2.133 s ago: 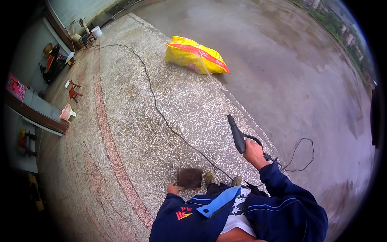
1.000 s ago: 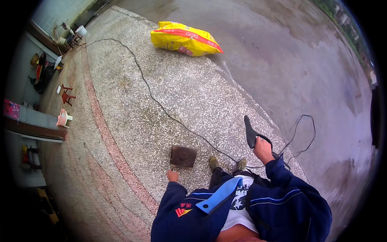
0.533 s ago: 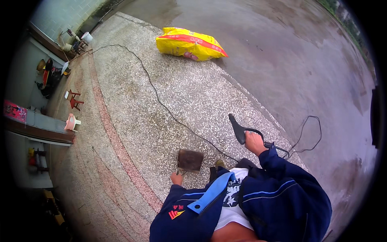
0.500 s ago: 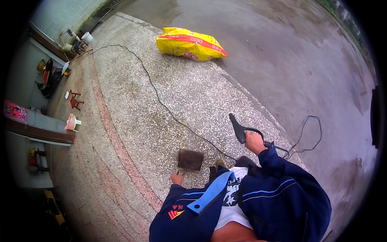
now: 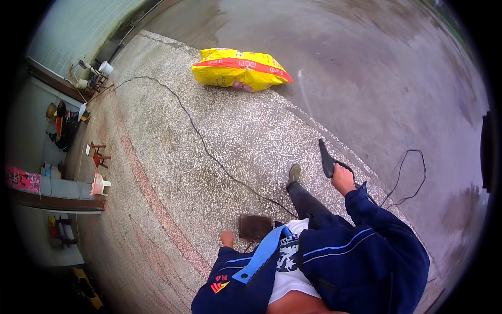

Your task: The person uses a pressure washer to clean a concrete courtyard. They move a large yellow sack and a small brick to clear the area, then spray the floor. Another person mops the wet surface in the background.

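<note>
My right hand (image 5: 343,179) is wrapped round the grip of a black spray gun (image 5: 326,158), whose nozzle points ahead. A faint whitish streak (image 5: 306,99) extends beyond the nozzle, like a thin jet of water. Low in the view, my left hand (image 5: 226,238) looks closed. What it holds, if anything, is hidden. Just to its right is a flat, brown, roughly square object (image 5: 254,227) with thin dark strands below it; whether the hand touches them is unclear.
A bulging yellow and red sack (image 5: 240,70) lies ahead at the pavement edge. A thin black cable (image 5: 198,137) crosses the speckled pavement, and a black hose loop (image 5: 422,172) lies at right. Small stools (image 5: 99,155) stand left by the doorway. Wet grey concrete (image 5: 376,94) stretches right.
One foot has come into view ahead. The spray gun has moved slightly right, and the whitish streak has appeared. My left hand now shows apart from the brown object's edge.
</note>
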A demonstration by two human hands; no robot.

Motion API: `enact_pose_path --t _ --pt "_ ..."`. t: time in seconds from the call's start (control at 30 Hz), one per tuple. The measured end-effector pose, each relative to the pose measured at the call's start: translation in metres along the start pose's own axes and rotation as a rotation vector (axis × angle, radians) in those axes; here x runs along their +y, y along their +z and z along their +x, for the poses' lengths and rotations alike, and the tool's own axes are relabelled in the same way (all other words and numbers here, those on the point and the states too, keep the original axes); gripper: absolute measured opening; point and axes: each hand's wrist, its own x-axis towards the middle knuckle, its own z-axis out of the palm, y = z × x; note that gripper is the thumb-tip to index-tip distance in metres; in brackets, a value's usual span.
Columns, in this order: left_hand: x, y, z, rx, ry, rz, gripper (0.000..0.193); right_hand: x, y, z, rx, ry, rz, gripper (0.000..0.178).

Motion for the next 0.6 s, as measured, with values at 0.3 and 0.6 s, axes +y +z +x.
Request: enact_pose_path --t 0.3,0.6 --pt "0.143 -0.025 0.187 -0.010 -0.274 -0.240 0.025 0.003 -0.060 0.200 -0.076 0.057 0.054 0.025" --pt "0.332 -0.077 0.457 -0.105 -0.448 -0.791 0.054 -0.005 -0.148 0.404 -0.021 0.107 0.074 0.021"
